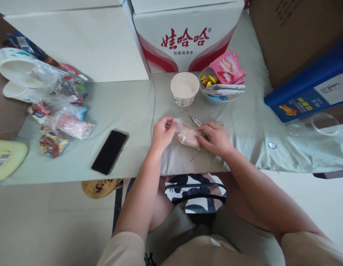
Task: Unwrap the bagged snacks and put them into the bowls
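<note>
A snack in clear crinkled plastic wrap (188,136), pale pink and yellowish, lies on the cloth between my hands. My left hand (163,133) is closed, its thumb and fingers pinching the wrapper's left end. Curled over a slim pointed metal tool (195,120), my right hand (215,138) also touches the snack's right side with its thumb. The tool's tips stick out past the fingers; its rear part is hidden under the hand, so its kind is unclear. Just beyond the snack stands a white paper bowl (185,88).
A clear bowl (223,96) holds a pink packet (227,68) and other wrapped snacks. A phone (109,152) lies to the left, near paper cups (17,66) and a heap of wrapped snacks (74,125). Large boxes (188,40) line the back; a blue box (307,85) leans at right.
</note>
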Demonstrator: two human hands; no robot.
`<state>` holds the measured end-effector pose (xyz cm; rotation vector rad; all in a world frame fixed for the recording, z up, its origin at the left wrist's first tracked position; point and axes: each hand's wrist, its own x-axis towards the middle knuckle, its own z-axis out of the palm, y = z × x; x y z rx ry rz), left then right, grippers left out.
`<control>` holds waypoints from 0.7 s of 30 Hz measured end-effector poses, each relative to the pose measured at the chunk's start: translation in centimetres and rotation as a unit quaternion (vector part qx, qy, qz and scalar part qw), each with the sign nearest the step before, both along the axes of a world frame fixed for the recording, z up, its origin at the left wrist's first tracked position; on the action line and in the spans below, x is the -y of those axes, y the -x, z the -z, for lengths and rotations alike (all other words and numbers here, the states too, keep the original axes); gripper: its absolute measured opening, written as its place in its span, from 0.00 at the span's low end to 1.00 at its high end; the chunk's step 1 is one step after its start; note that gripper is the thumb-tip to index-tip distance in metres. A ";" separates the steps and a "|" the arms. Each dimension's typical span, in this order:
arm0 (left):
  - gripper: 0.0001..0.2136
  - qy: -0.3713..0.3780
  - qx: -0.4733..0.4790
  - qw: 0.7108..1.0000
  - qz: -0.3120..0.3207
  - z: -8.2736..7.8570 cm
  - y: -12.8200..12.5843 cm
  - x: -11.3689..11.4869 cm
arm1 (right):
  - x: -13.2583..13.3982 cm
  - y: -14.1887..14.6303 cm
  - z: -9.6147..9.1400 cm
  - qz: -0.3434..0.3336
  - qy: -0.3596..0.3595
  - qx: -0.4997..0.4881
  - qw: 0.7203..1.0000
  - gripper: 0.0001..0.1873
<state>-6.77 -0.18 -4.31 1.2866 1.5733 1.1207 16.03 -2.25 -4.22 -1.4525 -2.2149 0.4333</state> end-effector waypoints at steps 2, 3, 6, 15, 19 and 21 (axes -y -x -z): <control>0.01 0.004 0.005 1.000 0.001 -0.2 0.0 0.0 | -0.1 -0.2 0.0 0.023 -0.007 0.008 1.000 0.13; 0.02 0.004 0.005 1.000 0.004 -0.3 0.0 0.0 | -0.1 -0.2 0.0 0.034 -0.013 0.012 0.999 0.13; 0.03 -0.001 0.001 1.000 0.003 -0.4 0.0 0.1 | -0.2 -0.5 -0.1 0.067 -0.029 0.010 0.997 0.15; 0.05 -0.007 0.034 0.999 -0.041 -0.3 0.5 -0.3 | -0.5 -0.8 0.5 0.037 0.011 0.053 0.998 0.18; 0.03 -0.009 0.046 0.997 -0.058 -0.1 0.9 -0.4 | -0.7 -1.1 0.6 0.067 0.007 0.052 0.996 0.17; 0.02 -0.008 0.010 0.998 -0.065 0.2 1.1 -0.4 | -0.8 -1.1 0.5 0.097 0.002 0.046 0.994 0.17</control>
